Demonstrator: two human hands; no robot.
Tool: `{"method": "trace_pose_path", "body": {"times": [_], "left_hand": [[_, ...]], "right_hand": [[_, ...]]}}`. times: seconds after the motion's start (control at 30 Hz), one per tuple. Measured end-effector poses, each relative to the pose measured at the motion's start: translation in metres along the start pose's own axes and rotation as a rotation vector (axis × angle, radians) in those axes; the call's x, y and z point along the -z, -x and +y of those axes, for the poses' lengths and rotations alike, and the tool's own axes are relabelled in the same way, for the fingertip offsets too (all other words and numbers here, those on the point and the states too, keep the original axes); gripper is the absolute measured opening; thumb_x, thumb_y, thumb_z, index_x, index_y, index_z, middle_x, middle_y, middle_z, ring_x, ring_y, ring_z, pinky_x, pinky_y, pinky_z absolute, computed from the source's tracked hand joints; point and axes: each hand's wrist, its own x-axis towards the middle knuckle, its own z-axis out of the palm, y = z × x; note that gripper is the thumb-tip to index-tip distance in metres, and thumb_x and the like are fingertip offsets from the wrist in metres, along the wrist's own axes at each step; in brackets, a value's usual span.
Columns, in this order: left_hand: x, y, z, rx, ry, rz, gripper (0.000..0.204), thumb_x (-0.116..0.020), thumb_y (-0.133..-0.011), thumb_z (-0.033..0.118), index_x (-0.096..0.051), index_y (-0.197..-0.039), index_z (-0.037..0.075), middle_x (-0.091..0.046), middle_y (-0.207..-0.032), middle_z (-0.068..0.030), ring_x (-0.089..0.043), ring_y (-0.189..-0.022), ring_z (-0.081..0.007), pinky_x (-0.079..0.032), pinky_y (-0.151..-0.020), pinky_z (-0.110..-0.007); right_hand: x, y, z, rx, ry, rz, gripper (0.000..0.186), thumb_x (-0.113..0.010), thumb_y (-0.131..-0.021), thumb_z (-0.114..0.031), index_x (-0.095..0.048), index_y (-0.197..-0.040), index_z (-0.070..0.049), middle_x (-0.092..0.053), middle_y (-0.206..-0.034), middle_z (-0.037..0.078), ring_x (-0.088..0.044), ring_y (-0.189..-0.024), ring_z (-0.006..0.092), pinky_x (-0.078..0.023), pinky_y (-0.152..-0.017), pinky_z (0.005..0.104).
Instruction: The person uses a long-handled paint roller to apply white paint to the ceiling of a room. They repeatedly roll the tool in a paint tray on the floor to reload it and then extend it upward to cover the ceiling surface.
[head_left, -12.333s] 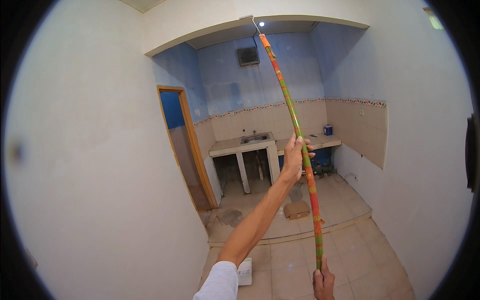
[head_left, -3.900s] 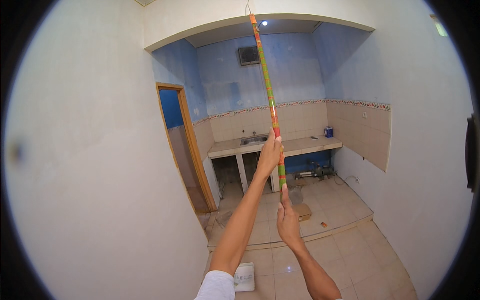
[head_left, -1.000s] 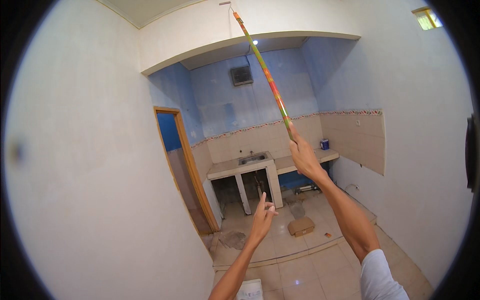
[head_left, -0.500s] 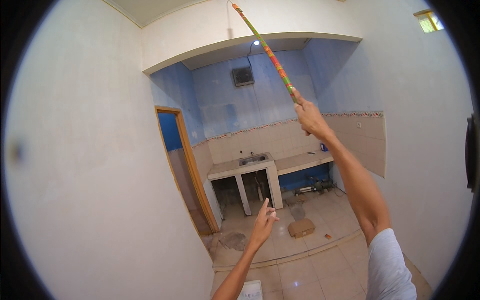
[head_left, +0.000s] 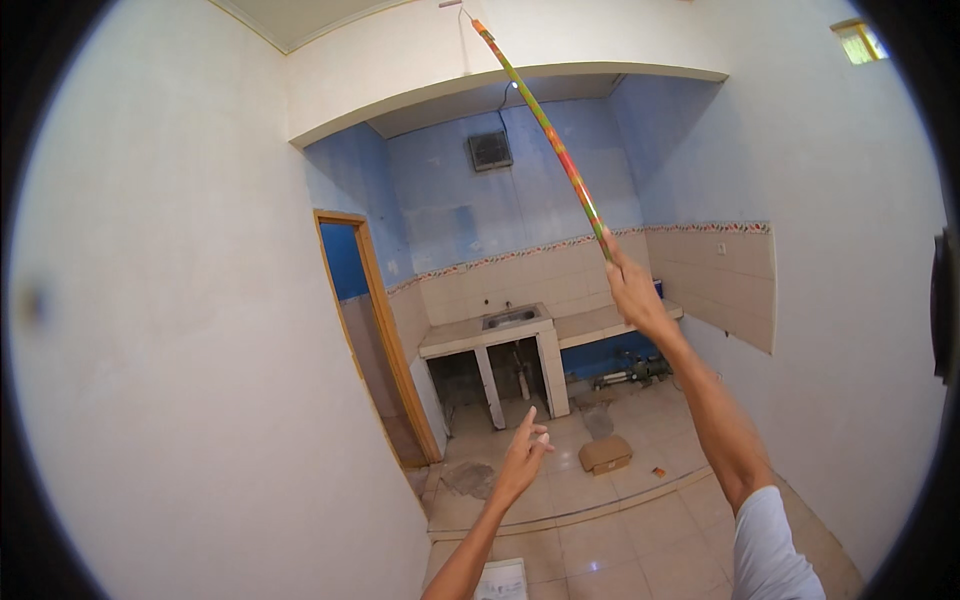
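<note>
1. Pole [head_left: 567, 164] in the right hand [head_left: 634, 287]: glossy bands of green, orange and red.
2. Sleeve [head_left: 775, 550] below that hand: pale, whitish grey.
3. Beam [head_left: 610, 35] above it: off-white.
4. Back wall [head_left: 425, 165] to its upper left: blotchy blue, one patch darker.
5. Tile border [head_left: 470, 265] left of it: red-and-green motif on white.
6. Door frame [head_left: 394, 335] left of the left hand [head_left: 523, 458]: orange-brown.
7. Box [head_left: 606, 455] right of the left hand: plain brown.

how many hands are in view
2: the right hand, gripping the striped pole, and the left hand, lower in the picture, off the pole, holding nothing visible.
</note>
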Motion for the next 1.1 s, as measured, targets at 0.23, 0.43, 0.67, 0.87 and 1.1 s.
{"method": "trace_pose_path", "body": {"times": [0.23,0.43,0.67,0.87,1.1], "left_hand": [[-0.007,-0.018,0.013,-0.063,0.042,-0.013,0.062,-0.049,-0.106,0.021,-0.023,-0.159,0.003,-0.055,-0.129,-0.0148,-0.066,-0.106,-0.0208,-0.049,-0.095,-0.033],[-0.011,-0.056,0.041,-0.047,0.088,0.049,0.062,-0.044,-0.108,0.033,-0.026,-0.158,0.001,-0.053,-0.139,-0.0189,-0.063,-0.117,-0.0250,-0.048,-0.098,-0.035],[-0.026,-0.088,0.066,-0.074,0.176,0.051,0.065,-0.040,-0.109,0.040,-0.025,-0.158,0.000,-0.055,-0.137,-0.0191,-0.062,-0.118,-0.0249,-0.049,-0.099,-0.036],[-0.071,-0.098,0.054,-0.051,0.270,0.057,0.060,-0.041,-0.109,0.029,-0.020,-0.160,0.006,-0.061,-0.122,-0.0138,-0.066,-0.095,-0.0171,-0.054,-0.085,-0.032],[-0.084,-0.063,0.048,0.004,0.376,0.057,0.057,-0.045,-0.109,0.027,-0.025,-0.159,0.008,-0.056,-0.097,-0.0042,-0.060,-0.080,-0.0111,-0.054,-0.071,-0.028]], "right_hand": [[0.000,-0.045,-0.082,-0.194,-0.067,-0.094,0.061,-0.040,-0.102,-0.018,-0.024,-0.160,-0.029,-0.052,-0.069,0.012,-0.054,-0.052,0.0215,-0.050,-0.043,0.0367],[-0.054,0.047,-0.018,-0.042,-0.007,-0.057,0.064,-0.044,-0.102,-0.018,-0.019,-0.160,-0.023,-0.063,-0.083,0.033,-0.061,-0.074,0.0532,-0.048,-0.072,0.0558],[-0.065,0.211,0.006,-0.198,0.002,-0.128,0.070,-0.049,-0.101,-0.013,-0.015,-0.162,-0.023,-0.063,-0.079,0.029,-0.065,-0.073,0.0476,-0.049,-0.065,0.0531],[-0.064,0.327,0.009,-0.295,-0.039,-0.167,0.070,-0.050,-0.099,-0.007,-0.019,-0.161,-0.014,-0.060,-0.076,0.022,-0.062,-0.064,0.0366,-0.048,-0.062,0.0451],[-0.064,0.399,0.012,-0.342,-0.139,-0.129,0.067,-0.054,-0.096,-0.003,-0.029,-0.158,-0.010,-0.058,-0.071,0.019,-0.060,-0.061,0.0312,-0.049,-0.060,0.0406]]}}
